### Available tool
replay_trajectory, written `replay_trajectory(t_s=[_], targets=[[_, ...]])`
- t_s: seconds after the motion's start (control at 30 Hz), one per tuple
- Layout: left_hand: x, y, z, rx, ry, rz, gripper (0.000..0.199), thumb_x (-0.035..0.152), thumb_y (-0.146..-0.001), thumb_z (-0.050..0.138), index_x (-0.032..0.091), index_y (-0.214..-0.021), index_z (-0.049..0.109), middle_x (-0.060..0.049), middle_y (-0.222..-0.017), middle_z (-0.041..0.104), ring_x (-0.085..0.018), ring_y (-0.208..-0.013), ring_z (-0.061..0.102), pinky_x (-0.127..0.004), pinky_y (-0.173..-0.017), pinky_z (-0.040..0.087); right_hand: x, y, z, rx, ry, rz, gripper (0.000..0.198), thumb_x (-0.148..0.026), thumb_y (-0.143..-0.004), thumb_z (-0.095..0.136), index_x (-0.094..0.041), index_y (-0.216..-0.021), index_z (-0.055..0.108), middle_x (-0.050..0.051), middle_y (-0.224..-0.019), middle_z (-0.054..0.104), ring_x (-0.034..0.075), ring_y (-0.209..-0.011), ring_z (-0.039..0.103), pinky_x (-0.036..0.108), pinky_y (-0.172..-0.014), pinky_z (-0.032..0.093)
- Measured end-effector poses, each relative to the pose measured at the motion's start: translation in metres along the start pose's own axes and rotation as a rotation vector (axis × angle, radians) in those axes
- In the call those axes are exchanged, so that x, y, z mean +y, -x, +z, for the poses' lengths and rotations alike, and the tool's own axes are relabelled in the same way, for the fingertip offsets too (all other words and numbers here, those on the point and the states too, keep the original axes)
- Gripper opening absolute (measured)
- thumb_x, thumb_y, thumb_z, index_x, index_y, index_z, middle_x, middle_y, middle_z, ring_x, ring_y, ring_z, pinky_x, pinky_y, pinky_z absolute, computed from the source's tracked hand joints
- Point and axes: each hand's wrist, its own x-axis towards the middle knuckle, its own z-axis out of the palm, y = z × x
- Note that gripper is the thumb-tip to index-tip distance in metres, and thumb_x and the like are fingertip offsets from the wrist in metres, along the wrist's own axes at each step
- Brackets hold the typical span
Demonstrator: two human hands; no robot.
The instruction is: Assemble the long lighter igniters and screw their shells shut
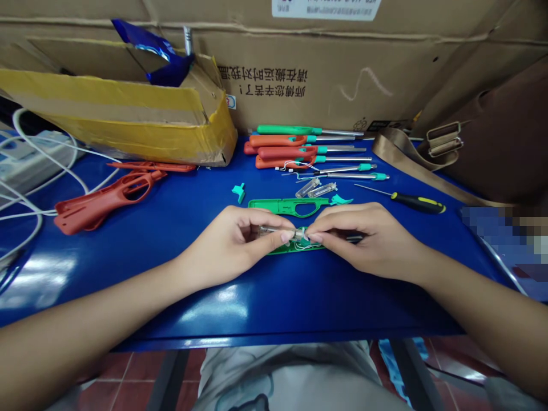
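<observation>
Between the thumb and fingers of my left hand point(240, 237) is a small clear lighter fuel tank point(296, 234), partly covered by the fingers. My right hand point(363, 237) is closed in a pinch at the tank's white-tipped end; what exactly its fingertips grip is too small to make out. Under both hands lies a green lighter shell half point(285, 250), with thin white wires point(305, 247) in it. Just beyond lies a second green shell half point(274, 206), with a teal trigger point(341, 200) by its right end. Part of a dark rod shows under my right hand.
Assembled lighters point(282, 140), metal lighter rods point(353, 176) and two clear tanks point(327, 189) lie behind. A screwdriver point(419, 202) is at right, a teal piece point(240, 192) left of centre. Red shells point(103, 200), white cables point(32, 200) and a taped carton point(171, 134) stand left.
</observation>
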Motion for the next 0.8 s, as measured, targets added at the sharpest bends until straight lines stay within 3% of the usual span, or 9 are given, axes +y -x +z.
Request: replay_trajectory(t_s=[0.37, 0.67, 0.8], targets=[[-0.0019, -0.0006, 0.0, -0.012, -0.049, -0.008, 0.016, 0.027, -0.088, 0.074, 0.017, -0.098, 0.082, -0.004, -0.094, 0.081, -0.016, -0.08, 0.073, -0.022, -0.068, 0.057, 0.001, -0.0001, 0.001, -0.012, 0.04, -0.01, 0.014, -0.016, -0.097, 0.062, -0.016, -0.093, 0.075, 0.004, -0.087, 0.076, 0.012, -0.077, 0.068, 0.025, -0.07, 0.052], [-0.0046, -0.0014, -0.0004, -0.03, -0.063, 0.01, 0.019, 0.028, -0.088, 0.073, 0.016, -0.099, 0.081, -0.006, -0.096, 0.081, -0.018, -0.082, 0.074, -0.025, -0.069, 0.058, 0.0009, 0.0003, 0.0039, -0.001, 0.066, 0.006, 0.014, -0.016, -0.096, 0.061, -0.015, -0.091, 0.074, 0.004, -0.084, 0.073, 0.011, -0.07, 0.063, 0.024, -0.062, 0.047], [-0.0045, -0.0013, -0.0046, -0.003, -0.17, 0.057, 0.019, 0.029, -0.088, 0.073, 0.017, -0.1, 0.081, -0.006, -0.095, 0.081, -0.018, -0.081, 0.074, -0.025, -0.067, 0.057, 0.0013, 0.0007, 0.0032, 0.011, 0.101, 0.002, 0.012, -0.017, -0.097, 0.062, -0.014, -0.094, 0.074, 0.004, -0.084, 0.073, 0.01, -0.068, 0.062, 0.023, -0.061, 0.046]])
